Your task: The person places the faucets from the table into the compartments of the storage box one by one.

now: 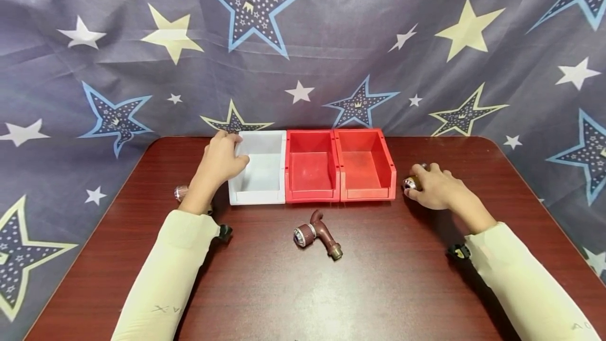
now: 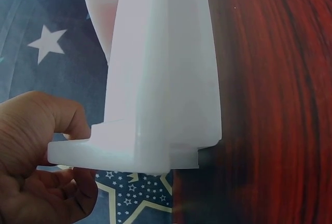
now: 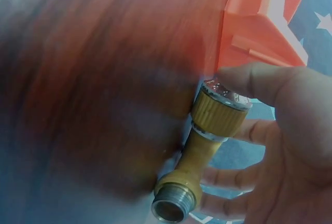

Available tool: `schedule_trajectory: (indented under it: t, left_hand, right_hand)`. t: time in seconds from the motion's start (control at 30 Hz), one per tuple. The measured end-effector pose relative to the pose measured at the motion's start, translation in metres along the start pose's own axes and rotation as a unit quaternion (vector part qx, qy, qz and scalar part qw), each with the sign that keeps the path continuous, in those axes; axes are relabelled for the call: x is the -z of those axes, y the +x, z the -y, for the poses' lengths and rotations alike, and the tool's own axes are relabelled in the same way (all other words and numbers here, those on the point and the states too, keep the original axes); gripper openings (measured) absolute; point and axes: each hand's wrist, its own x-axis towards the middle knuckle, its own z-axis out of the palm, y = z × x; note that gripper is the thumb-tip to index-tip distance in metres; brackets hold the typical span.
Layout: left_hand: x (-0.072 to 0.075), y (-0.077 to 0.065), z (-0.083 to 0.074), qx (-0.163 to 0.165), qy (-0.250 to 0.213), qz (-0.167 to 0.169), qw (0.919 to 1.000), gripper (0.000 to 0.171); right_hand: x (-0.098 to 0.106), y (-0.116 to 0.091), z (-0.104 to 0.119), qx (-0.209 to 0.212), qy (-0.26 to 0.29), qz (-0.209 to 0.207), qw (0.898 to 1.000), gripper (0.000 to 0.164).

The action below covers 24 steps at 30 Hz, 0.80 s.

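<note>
My left hand (image 1: 220, 158) pinches the left rim of a white plastic bin (image 1: 258, 197) between thumb and fingers; the left wrist view gives a close look at the bin's outer wall (image 2: 155, 79). On the right side of the table, my right hand (image 1: 437, 188) holds a brass-coloured faucet (image 3: 220, 115), thumb at its round ribbed knob and fingers along the far side. Its threaded end points away from the thumb. A brown faucet (image 1: 324, 233) lies in front of the bins. Another faucet (image 1: 181, 192) is partly hidden under my left wrist.
Two red bins, one in the middle (image 1: 312, 194) and one on the right (image 1: 364, 193), stand in a row with the white one. Behind the dark wooden table (image 1: 379, 288) hangs a grey-blue cloth (image 1: 303, 67) printed with stars.
</note>
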Motion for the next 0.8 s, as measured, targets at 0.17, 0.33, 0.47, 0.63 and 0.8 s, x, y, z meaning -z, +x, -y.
schedule_trajectory:
  t: [0.17, 0.33, 0.47, 0.63, 0.8]
  left_hand:
    - [-0.001, 0.000, 0.001, -0.001, 0.001, 0.000, 1.0000, 0.053]
    - [-0.001, 0.001, 0.001, -0.001, 0.000, 0.000, 1.0000, 0.053]
    - [0.000, 0.001, 0.000, -0.002, 0.002, 0.003, 1.0000, 0.053]
    - [0.001, 0.001, -0.001, -0.004, 0.002, 0.003, 1.0000, 0.053]
    - [0.002, 0.000, -0.001, -0.008, 0.000, 0.002, 1.0000, 0.052]
  right_hand:
    - [0.000, 0.002, -0.002, 0.009, -0.005, -0.002, 1.000, 0.044]
    - [0.005, 0.001, -0.002, 0.006, -0.012, -0.004, 1.000, 0.045]
    - [0.014, 0.000, 0.000, -0.007, -0.013, -0.016, 1.000, 0.048]
    - [0.030, -0.001, 0.009, -0.024, -0.013, -0.030, 0.999, 0.052]
    - [0.045, 0.002, 0.019, -0.029, -0.011, -0.037, 0.999, 0.051]
